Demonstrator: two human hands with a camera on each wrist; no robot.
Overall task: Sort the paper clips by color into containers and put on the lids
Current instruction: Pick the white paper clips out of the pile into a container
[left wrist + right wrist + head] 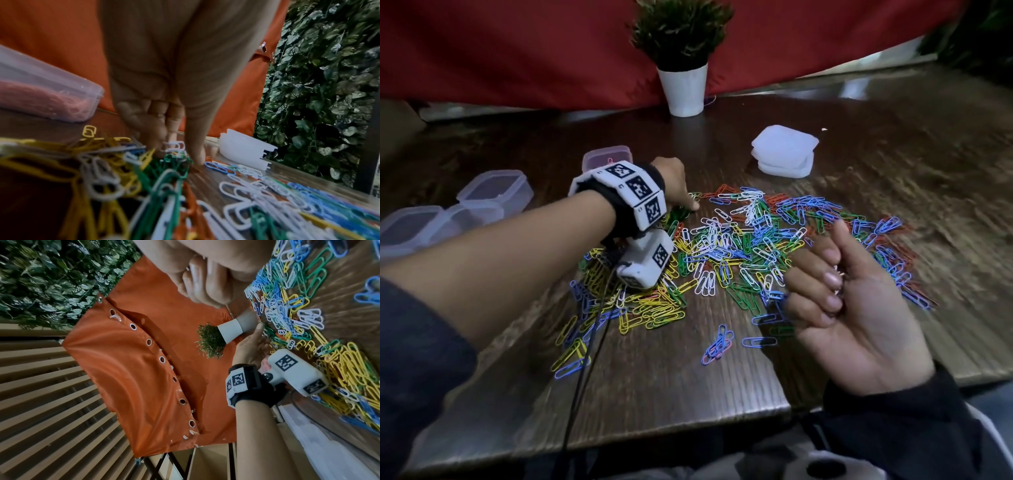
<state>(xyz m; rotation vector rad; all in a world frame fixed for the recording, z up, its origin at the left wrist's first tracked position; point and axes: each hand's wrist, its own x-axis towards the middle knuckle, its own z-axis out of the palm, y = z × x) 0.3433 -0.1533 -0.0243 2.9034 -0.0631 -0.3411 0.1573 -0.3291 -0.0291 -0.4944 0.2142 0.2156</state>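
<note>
A small green plant in a white pot (682,89) stands at the far edge of the dark wooden table (661,370). Behind it hangs a red cloth (517,51); right, a leafy wall (329,81).

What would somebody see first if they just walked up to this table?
First, the big heap of coloured wire paper clips spread over the middle of the dark wooden table. Then the left hand reaching into the heap's far edge, and the right hand held palm up at the near right. Behind stands a small green plant in a white pot.
</note>
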